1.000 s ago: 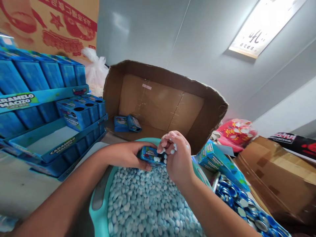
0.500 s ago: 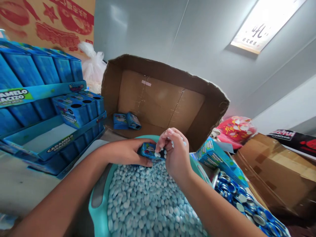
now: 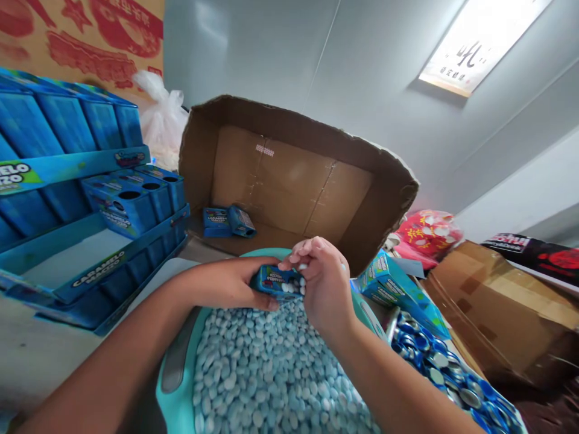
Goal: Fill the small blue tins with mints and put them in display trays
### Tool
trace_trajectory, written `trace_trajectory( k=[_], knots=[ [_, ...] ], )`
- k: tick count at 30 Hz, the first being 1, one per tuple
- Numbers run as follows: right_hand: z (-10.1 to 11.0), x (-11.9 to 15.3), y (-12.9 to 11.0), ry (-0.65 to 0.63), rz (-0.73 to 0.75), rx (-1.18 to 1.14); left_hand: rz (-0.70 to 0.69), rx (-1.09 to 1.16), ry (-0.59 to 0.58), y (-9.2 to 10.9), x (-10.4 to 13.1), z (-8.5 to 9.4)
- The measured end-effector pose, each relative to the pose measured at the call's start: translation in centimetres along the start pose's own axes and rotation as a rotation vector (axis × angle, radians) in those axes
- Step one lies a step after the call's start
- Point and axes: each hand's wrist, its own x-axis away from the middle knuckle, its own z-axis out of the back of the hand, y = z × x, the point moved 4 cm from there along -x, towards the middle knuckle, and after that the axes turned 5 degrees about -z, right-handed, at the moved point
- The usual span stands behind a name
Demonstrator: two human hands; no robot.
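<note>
In my left hand (image 3: 235, 283) is a small blue candy box (image 3: 275, 277), tilted on its side above the tub, thumb below and fingers behind it. White and pale blue candies show at the box's right end, in its opening. My right hand (image 3: 323, 274) is cupped against that end, fingers curled, with a few candies (image 3: 303, 266) visible among them. How many it holds is hidden by the palm. Beneath both hands, a turquoise tub (image 3: 174, 398) with grey grips is full of loose pale blue and white candies (image 3: 266, 367).
Left stand display trays (image 3: 90, 274) with blue boxes, some with round holes on top. Behind the tub, an open carton (image 3: 294, 181) on its side contains two small boxes (image 3: 217, 222). To the right lie blue-and-silver caps (image 3: 438, 361), a blue display box (image 3: 402, 295) and a brown carton (image 3: 502, 307).
My right fingers have closed in over the box's opening, and fewer candies show in that hand. The left hand keeps its hold on the box. The view has shifted slightly.
</note>
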Motion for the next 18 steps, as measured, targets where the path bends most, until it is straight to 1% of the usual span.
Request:
trace_trajectory(
  k=[6,9,13,16,18],
  knots=[
    [-0.2,0.6,-0.6,-0.053,-0.016,0.033,-0.038,-0.005,-0.045,0.3,0.0,0.0],
    [-0.3,0.6,-0.7,-0.092,-0.049,0.072,-0.037,-0.034,-0.04,0.3,0.1,0.2],
    [-0.1,0.7,-0.7,-0.097,-0.101,0.099,-0.018,-0.048,-0.025,0.3,0.1,0.2],
    [0.2,1.3,-0.7,-0.08,-0.14,0.091,-0.058,-0.031,-0.029,0.6,0.0,0.1],
    [0.3,1.7,-0.5,-0.093,-0.148,0.127,-0.081,-0.031,-0.026,0.7,0.0,0.1]
  ],
)
